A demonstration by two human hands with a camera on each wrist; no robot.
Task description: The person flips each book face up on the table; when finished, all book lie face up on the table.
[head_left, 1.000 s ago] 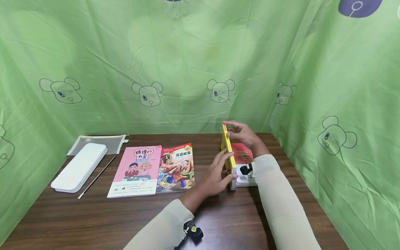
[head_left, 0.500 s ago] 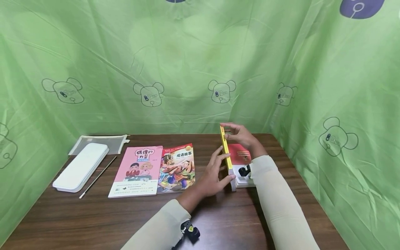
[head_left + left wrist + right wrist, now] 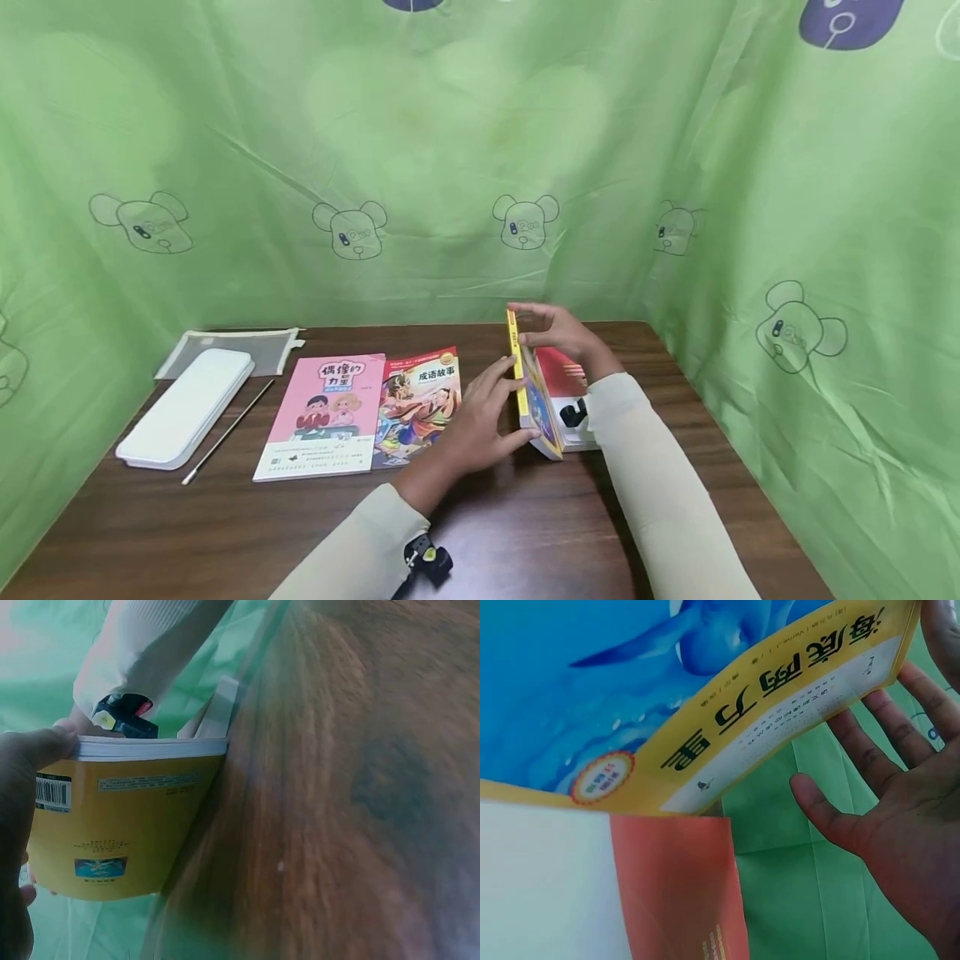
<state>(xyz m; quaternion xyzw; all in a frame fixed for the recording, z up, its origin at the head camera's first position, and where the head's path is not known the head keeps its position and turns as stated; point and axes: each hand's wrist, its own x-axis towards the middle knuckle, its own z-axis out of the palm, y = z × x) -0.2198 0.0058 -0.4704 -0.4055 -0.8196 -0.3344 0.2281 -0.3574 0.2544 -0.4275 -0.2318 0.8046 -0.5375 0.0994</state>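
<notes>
Both hands hold a yellow paperback book (image 3: 517,367), standing on edge and leaning left, its spine upward. My left hand (image 3: 480,421) grips it with the thumb at the near page edge and fingers on the back cover, whose barcode shows in the left wrist view. My right hand (image 3: 558,333) holds its far end between thumb and fingers. The right wrist view shows a blue whale picture (image 3: 724,634) on the front cover. To the right lies a red-and-white book (image 3: 561,375), partly hidden by the right wrist and the yellow book.
On the left lie a pink book (image 3: 330,408) and a colourful storybook (image 3: 420,404), side by side. Farther left are a white pencil case (image 3: 187,408), a thin stick (image 3: 228,429) and a mesh zip pouch (image 3: 277,343). Green curtains (image 3: 420,167) surround the brown table (image 3: 540,533).
Both hands have shifted left with the yellow book. Its upper edge has tipped left, and its blue front cover now shows in the head view.
</notes>
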